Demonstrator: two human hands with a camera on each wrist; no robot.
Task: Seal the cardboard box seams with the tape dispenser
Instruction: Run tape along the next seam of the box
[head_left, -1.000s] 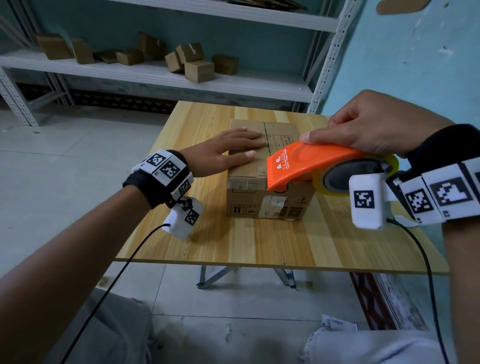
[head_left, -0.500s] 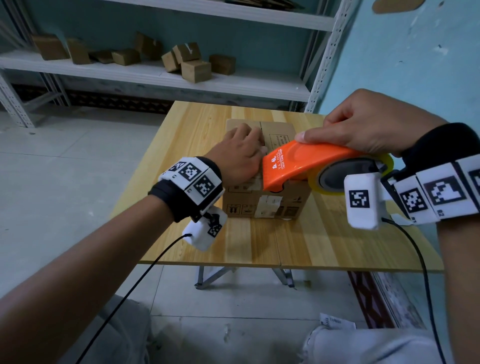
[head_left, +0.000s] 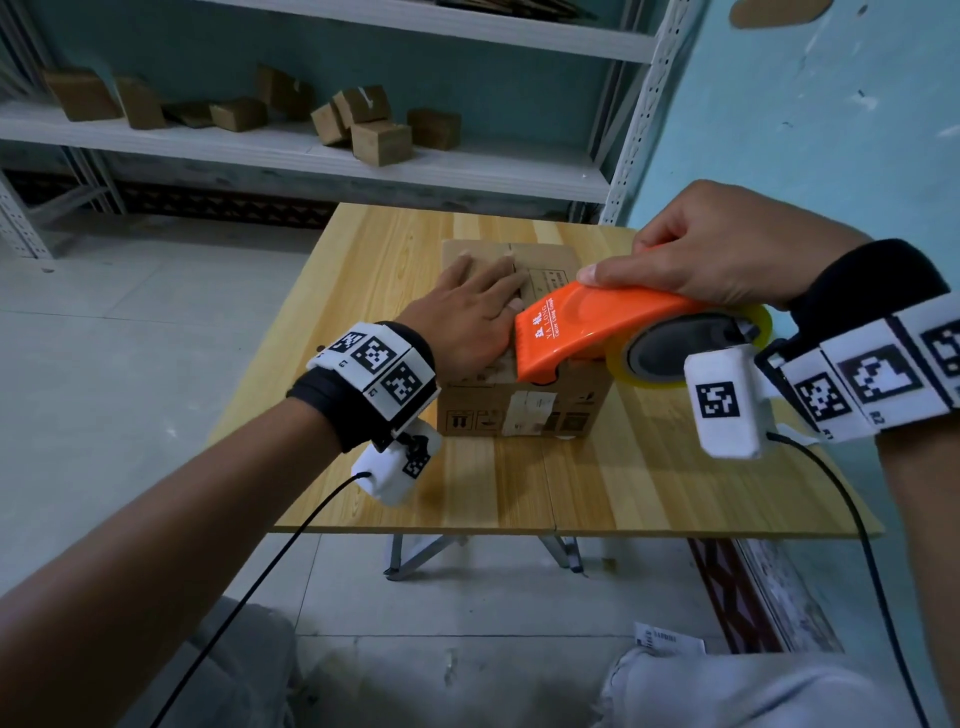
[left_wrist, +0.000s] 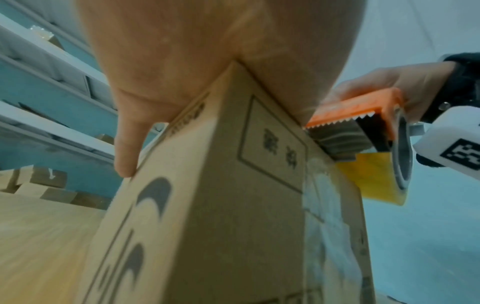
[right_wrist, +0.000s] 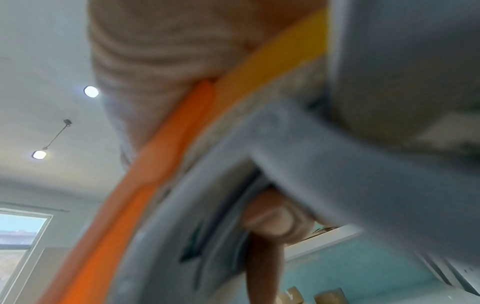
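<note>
A small cardboard box (head_left: 524, 410) stands on the wooden table (head_left: 649, 478). My left hand (head_left: 470, 317) lies flat on the box top with its fingers straight, pressing the flaps down; the left wrist view shows the palm on the box (left_wrist: 233, 205) and the thumb (left_wrist: 127, 152) down its side. My right hand (head_left: 727, 254) grips the orange tape dispenser (head_left: 597, 327) from above. The dispenser's toothed front edge (left_wrist: 340, 121) sits at the box's near top edge, beside my left hand. Its yellowish tape roll (head_left: 691, 353) hangs off the box's right side. The right wrist view is blurred, showing the dispenser (right_wrist: 145, 185) close up.
A white metal shelf (head_left: 311, 150) behind the table holds several small cardboard boxes (head_left: 374, 130). A teal wall (head_left: 831, 130) rises close on the right. Sensor cables hang from both wrists. Grey floor lies to the left and below the table's front edge.
My left hand swung from reaching across the box sideways to lying flat along its top, wrist toward me. The dispenser has stayed at the box's near edge.
</note>
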